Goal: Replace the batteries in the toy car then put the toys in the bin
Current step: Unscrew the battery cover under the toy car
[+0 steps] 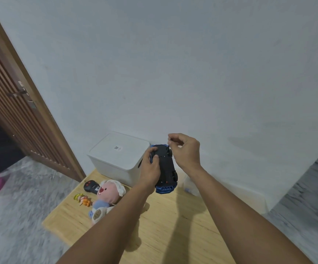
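A blue toy car is held upside down above the wooden table, its black underside facing me. My left hand grips its left side, thumb and fingers curled over the chassis. My right hand hovers at the car's far end with fingers curled and fingertips pinched together; what it pinches is too small to make out. The white lidded bin stands shut at the table's back left, against the wall.
On the wooden table lie a black remote control, a pink plush doll and a small orange and yellow figure. A clear plastic bag sits at the right. A slatted wooden door stands left.
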`<state>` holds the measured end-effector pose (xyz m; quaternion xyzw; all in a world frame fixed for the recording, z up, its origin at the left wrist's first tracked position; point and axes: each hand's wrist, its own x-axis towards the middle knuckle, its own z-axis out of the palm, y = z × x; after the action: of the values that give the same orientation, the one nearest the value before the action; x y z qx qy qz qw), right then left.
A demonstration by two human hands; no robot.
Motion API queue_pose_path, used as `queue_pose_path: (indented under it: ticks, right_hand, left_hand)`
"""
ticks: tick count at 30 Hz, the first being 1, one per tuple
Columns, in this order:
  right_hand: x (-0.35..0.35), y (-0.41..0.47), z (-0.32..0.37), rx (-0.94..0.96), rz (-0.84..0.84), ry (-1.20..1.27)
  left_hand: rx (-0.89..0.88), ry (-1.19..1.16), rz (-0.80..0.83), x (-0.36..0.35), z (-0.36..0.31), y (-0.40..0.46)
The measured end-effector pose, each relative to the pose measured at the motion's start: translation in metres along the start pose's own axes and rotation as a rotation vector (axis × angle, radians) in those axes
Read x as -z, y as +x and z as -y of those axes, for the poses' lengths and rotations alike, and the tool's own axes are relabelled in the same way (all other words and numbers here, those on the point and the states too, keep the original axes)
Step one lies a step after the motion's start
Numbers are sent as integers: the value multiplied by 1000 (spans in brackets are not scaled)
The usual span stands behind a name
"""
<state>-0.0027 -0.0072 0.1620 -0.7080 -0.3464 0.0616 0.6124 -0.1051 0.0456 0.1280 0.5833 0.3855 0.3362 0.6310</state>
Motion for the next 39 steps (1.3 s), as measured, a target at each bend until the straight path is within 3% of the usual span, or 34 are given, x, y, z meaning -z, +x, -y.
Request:
queue_pose_path:
  ticks: [17, 39]
  right_hand:
    - [0, 4, 3, -36, 76, 6]
    - [1, 4, -2, -51, 34, 67]
  left_hand:
    - [9, -21, 22, -2, 2, 1]
    - [22, -6, 44, -9, 5, 3]
